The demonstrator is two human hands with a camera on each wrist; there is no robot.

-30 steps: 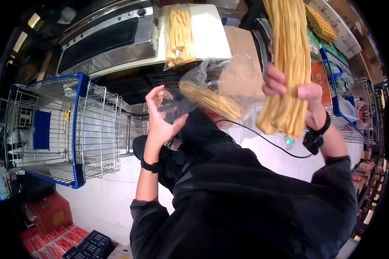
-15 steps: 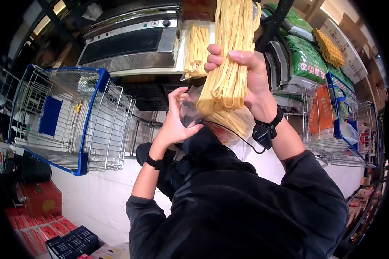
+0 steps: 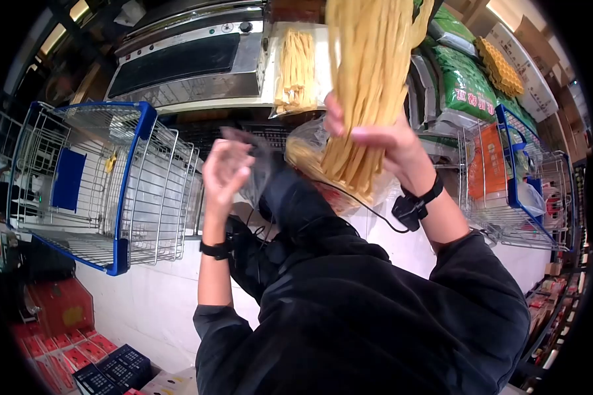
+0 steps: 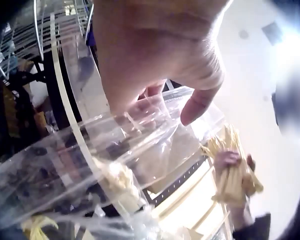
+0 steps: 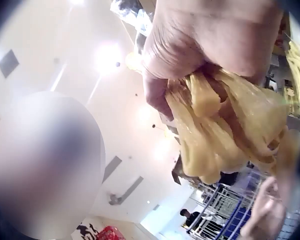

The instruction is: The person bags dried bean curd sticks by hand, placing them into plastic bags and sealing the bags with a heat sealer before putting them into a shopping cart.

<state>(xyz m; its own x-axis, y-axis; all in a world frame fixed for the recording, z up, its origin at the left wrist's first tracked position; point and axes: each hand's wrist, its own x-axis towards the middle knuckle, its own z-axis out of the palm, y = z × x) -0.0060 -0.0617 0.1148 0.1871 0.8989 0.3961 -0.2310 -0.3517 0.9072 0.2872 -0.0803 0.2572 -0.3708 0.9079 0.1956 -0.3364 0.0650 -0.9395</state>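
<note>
Strands of dried yellow food, gathered into a thick bare bundle [image 3: 369,66], rise from the right hand [image 3: 398,141], whose fingers and thumb clasp them just above the looped ends, a wraparound grip that appears to keep loose lengths together. To the left of that grip, the left hand [image 3: 224,171] curls its fingers at a clear plastic bag [image 4: 155,130], the film draped across the knuckles and the thumb set apart, apparently to spread the plastic; blur hides how firmly the fingertips pinch. Between the two hands, just beyond the fingers, a second bundle [image 3: 303,155] lies low in clear wrapping, partly hidden by the strands held above it.

Farther past the fingertips, a packed bundle [image 3: 296,69] rests flat on a white counter [image 3: 323,56], probably laid there for support along its length, beside a steel appliance [image 3: 184,79]. Well left of the left fingers stands a wire shopping cart [image 3: 120,257]; well right of the right fingers, another cart [image 3: 504,122] carries an orange bag [image 3: 486,164]. Beyond the right hand, green sacks [image 3: 461,79] lie stacked, likely to save floor room, near a yellow honeycomb-patterned tray [image 3: 501,66]. Farthest off, past the right fingers in the right wrist view, a person [image 5: 190,217] appears near a cart.
</note>
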